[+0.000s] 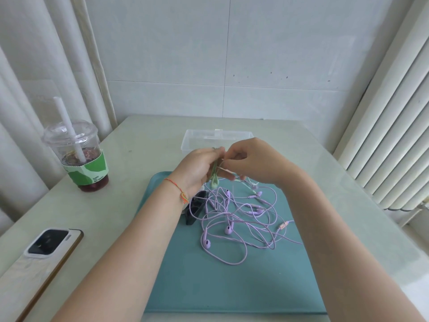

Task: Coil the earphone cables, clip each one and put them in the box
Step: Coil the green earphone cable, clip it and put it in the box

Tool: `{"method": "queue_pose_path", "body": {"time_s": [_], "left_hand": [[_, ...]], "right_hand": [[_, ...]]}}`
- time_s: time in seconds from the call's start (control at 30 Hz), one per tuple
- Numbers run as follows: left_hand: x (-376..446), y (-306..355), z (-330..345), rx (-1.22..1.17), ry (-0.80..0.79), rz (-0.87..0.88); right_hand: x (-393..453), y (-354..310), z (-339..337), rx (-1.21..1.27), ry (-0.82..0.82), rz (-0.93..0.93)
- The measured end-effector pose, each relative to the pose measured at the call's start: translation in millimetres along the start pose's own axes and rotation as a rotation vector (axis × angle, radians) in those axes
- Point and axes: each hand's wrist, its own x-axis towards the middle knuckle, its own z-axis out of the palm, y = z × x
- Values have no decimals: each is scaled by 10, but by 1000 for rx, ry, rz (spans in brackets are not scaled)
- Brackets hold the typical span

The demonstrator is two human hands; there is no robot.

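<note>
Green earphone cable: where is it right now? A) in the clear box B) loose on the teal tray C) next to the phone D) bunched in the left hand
D: the green earphone cable hangs as a bundle from the left hand, with the right hand pinching at it, above the teal tray; the clear box behind holds no cable.

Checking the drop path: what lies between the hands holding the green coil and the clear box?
Nothing in the head view: the clear plastic box sits directly behind both hands, left and right.
</note>
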Motion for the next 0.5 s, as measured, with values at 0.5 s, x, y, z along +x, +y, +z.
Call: {"method": "queue_pose_path", "body": {"time_s": [0.5], "left_hand": [[2, -45, -26, 354, 204, -26]], "right_hand": [[54, 199, -84, -219, 106, 43]]}}
